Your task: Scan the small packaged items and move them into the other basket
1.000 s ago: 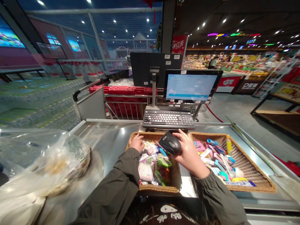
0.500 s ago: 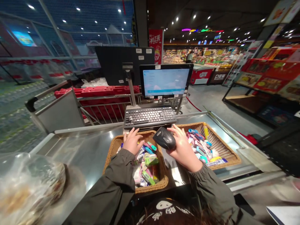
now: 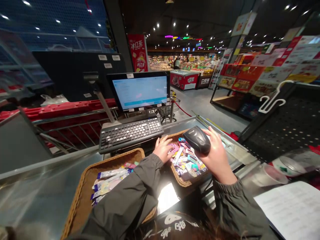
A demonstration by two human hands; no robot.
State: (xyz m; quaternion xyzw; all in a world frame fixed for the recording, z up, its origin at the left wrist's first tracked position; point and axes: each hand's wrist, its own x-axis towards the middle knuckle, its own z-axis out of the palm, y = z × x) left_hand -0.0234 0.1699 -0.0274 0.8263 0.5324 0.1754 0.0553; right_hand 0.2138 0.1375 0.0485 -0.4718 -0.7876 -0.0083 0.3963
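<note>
My right hand (image 3: 217,158) is wrapped round a black handheld barcode scanner (image 3: 197,139), holding it above the right wicker basket (image 3: 183,183). Small packets and colourful boxes (image 3: 188,159) fill that basket. At its left rim is my left hand (image 3: 163,149), fingers spread and nothing seen in them; whether the fingertips touch the contents I cannot tell. The left wicker basket (image 3: 81,196) holds long thin packets (image 3: 110,181), partly covered by my left sleeve.
A black keyboard (image 3: 131,133) stands behind the baskets, below a lit monitor (image 3: 141,91). The back of a second screen (image 3: 75,75) is to its left. At right are a sheet of paper (image 3: 290,211), a clear cup (image 3: 271,175) and a white hanger (image 3: 273,96).
The view has swung to the right. My left hand has gone from over the left basket to the right basket's rim. My right hand still grips the scanner.
</note>
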